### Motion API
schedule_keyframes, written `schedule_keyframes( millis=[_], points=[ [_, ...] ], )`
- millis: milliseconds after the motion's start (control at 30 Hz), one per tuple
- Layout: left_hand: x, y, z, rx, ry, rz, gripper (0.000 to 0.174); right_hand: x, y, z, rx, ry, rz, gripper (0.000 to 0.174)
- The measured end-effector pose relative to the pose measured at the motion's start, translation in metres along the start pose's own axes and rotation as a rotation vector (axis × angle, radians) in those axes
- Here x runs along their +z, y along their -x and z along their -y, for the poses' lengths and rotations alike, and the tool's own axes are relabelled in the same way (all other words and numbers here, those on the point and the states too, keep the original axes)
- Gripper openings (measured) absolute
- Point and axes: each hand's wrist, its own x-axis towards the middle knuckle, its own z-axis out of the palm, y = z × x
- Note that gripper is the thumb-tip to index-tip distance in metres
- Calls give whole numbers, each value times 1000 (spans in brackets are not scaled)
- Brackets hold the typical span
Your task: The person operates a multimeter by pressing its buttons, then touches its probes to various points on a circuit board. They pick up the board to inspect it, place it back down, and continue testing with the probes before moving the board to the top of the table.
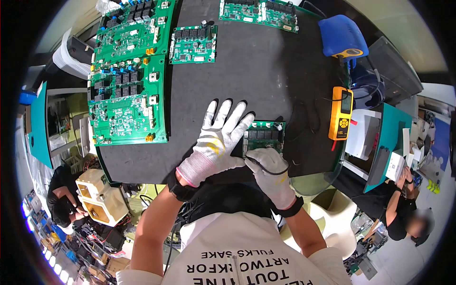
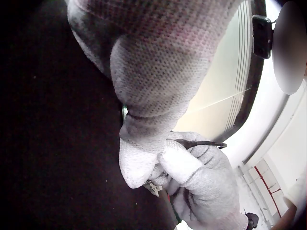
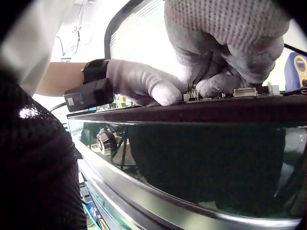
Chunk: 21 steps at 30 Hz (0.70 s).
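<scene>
A small green circuit board (image 1: 264, 135) with black relays lies on the dark mat near its front edge. My gloved right hand (image 1: 271, 176) is over the board's near side, fingers curled round a thin black item (image 1: 259, 164) that crosses the glove. In the right wrist view the right fingertips (image 3: 218, 84) press down beside a connector (image 3: 245, 93). My left hand (image 1: 219, 142), gloved, lies left of the board with fingers spread and its thumb close to the right fingertips. In the left wrist view the thumb (image 2: 136, 163) hides part of the board.
Large green boards (image 1: 128, 102) lie at the left, smaller boards (image 1: 194, 45) (image 1: 259, 12) at the back. A yellow meter (image 1: 341, 114) with leads and a blue device (image 1: 343, 37) stand at the right. Two other people are at the sides.
</scene>
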Motion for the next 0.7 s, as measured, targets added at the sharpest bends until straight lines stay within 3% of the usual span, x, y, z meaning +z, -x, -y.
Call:
schedule_keyframes(
  millis=[267, 700],
  points=[
    [0, 0, 0, 1, 30, -26, 102, 1, 0, -2, -33, 9, 17, 21],
    [4, 2, 1, 10, -3, -38, 109, 0, 5, -3, -20, -73, -33, 29]
  ],
)
